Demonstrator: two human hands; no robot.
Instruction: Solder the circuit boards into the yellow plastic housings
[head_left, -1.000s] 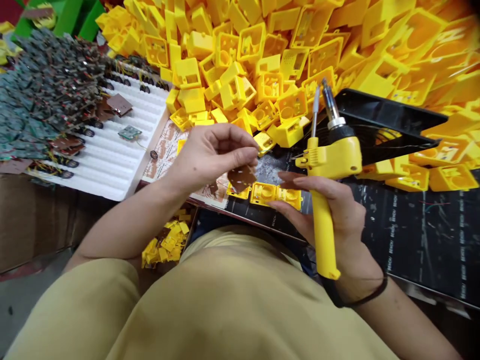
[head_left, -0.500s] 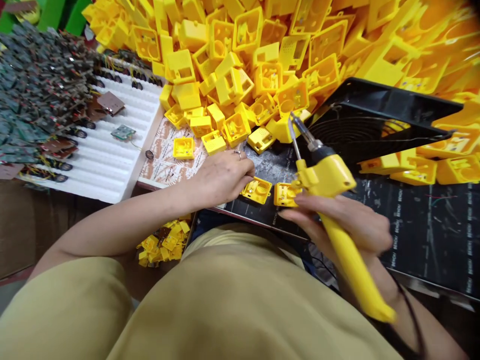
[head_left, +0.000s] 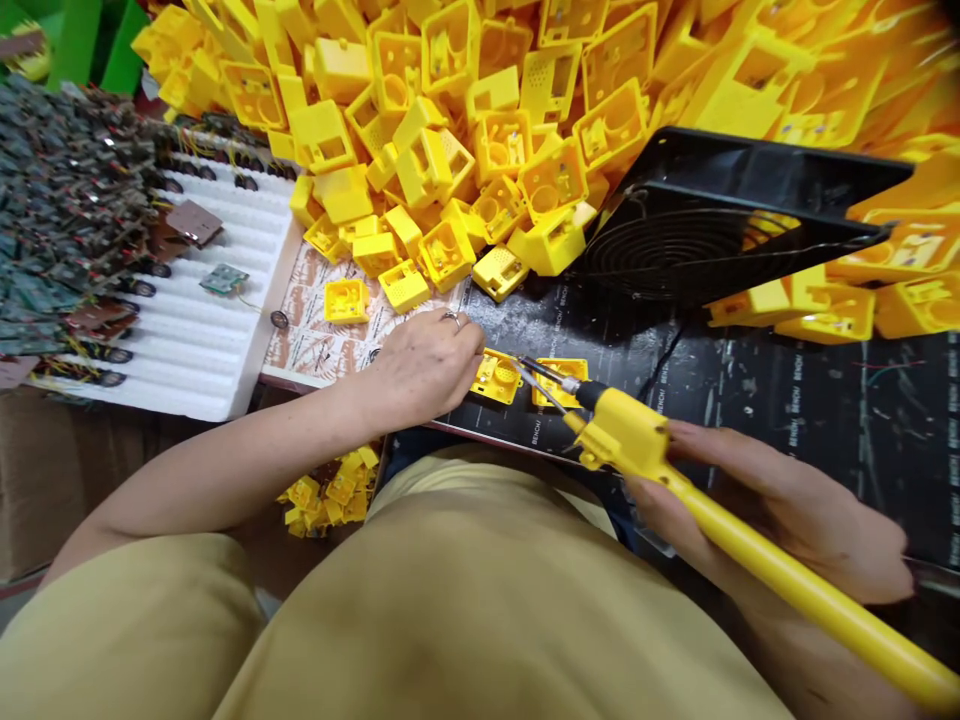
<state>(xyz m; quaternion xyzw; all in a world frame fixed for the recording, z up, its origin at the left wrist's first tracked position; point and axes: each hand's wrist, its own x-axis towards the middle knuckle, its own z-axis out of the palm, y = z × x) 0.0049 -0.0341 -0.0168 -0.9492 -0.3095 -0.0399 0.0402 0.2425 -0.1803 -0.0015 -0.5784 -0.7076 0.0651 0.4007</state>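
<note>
My right hand (head_left: pixel 772 510) is wrapped round a yellow soldering tool (head_left: pixel 630 435). The tool's metal tip points left, above two small yellow cases near the table's front edge. One open case (head_left: pixel 496 377) lies beside my left hand; the other case (head_left: pixel 561 382) is partly behind the metal tip. My left hand (head_left: pixel 431 365) has its fingers curled together at the left edge of the first case. Whatever those fingers pinch, if anything, is hidden.
A large heap of yellow cases (head_left: pixel 420 165) fills the back. A black fan (head_left: pixel 705 220) stands at the right. Circuit boards (head_left: pixel 67 200) are piled on a white ridged foam tray (head_left: pixel 187 350) at the left. A single case (head_left: pixel 346 300) lies behind my left hand.
The soldering tool has tilted down from pointing up to pointing left over the cases, and my right hand has moved right and down. The whole view has shifted slightly.
</note>
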